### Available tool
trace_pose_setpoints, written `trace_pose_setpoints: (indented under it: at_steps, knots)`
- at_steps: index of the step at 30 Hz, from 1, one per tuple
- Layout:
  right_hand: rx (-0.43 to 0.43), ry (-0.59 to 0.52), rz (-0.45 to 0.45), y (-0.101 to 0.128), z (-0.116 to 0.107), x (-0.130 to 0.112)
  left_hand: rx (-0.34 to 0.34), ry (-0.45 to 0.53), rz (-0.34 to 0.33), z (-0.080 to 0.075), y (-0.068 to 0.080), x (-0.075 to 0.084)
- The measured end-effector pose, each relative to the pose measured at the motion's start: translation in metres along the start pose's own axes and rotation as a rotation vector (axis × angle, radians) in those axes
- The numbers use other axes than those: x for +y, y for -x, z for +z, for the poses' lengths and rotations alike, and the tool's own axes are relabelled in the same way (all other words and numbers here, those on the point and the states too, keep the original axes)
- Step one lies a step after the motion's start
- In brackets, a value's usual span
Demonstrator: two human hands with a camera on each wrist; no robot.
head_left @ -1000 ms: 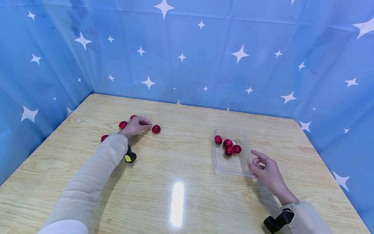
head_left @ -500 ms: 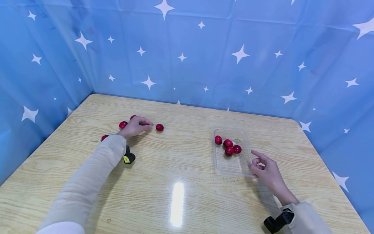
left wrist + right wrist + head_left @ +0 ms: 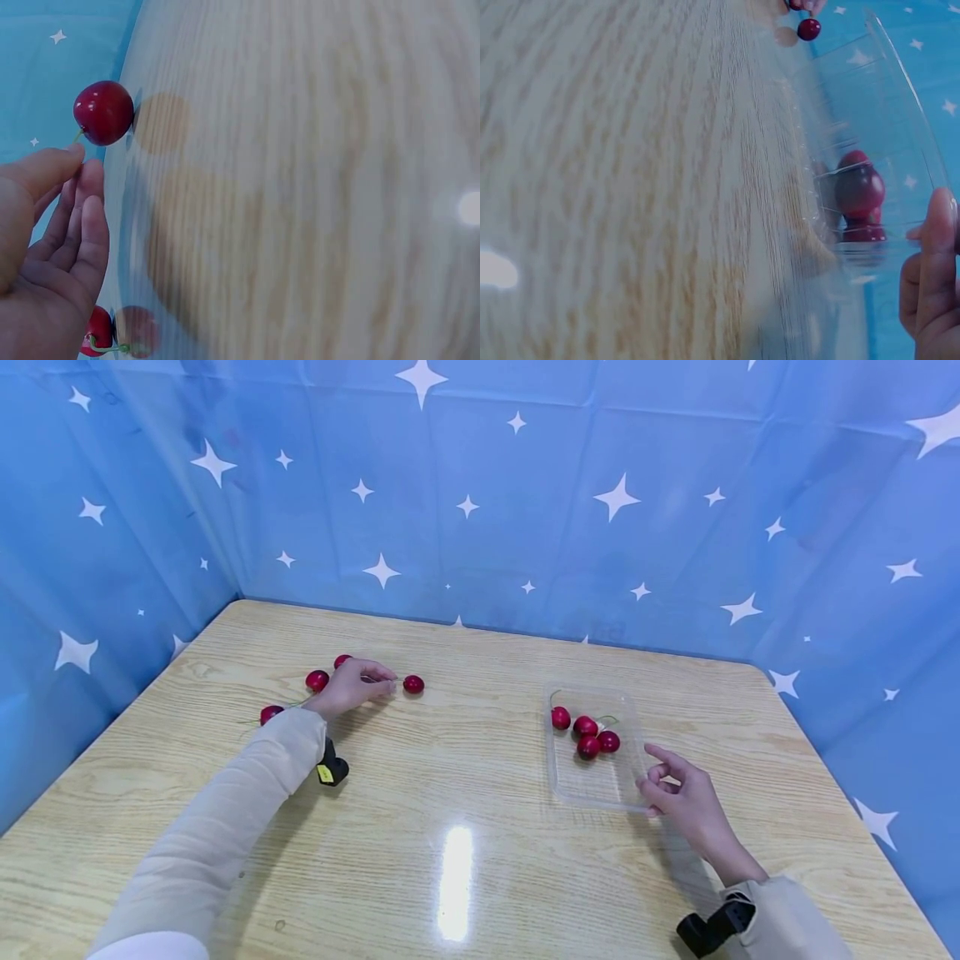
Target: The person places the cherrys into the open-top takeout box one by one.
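Red cherry point(image 3: 413, 684) | left hand point(image 3: 349, 683) pinches stem | writing: unreadable

Glossy red cherries point(image 3: 413, 684), clear plastic tray point(image 3: 596, 789), shiny wood-grain table point(image 3: 465, 777), blue cloth backdrop point(image 3: 525, 502).

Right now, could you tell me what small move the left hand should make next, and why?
Probably lift the cherry and carry it toward the clear tray: the left hand pinches its stem, four cherries already lie in the tray, and the right hand touches the tray's near corner.
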State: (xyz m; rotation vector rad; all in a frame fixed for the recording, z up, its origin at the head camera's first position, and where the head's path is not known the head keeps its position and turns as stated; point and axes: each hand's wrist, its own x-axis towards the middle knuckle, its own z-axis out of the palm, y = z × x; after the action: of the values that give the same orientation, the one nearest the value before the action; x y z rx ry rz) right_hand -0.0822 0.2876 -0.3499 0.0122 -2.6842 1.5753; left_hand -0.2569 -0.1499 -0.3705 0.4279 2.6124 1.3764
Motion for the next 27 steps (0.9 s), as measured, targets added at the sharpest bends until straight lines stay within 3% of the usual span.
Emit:
trace_pose_setpoints:
  at_steps: [12,27]
  knots:
    - [-0.002,-0.007,-0.004,0.000,0.000,0.001,0.065,0.007,0.004,0.009,0.007,0.013]
    - [-0.002,-0.016,-0.007,0.000,0.000,0.000,0.035,0.081,0.040,0.025,0.011,0.024]
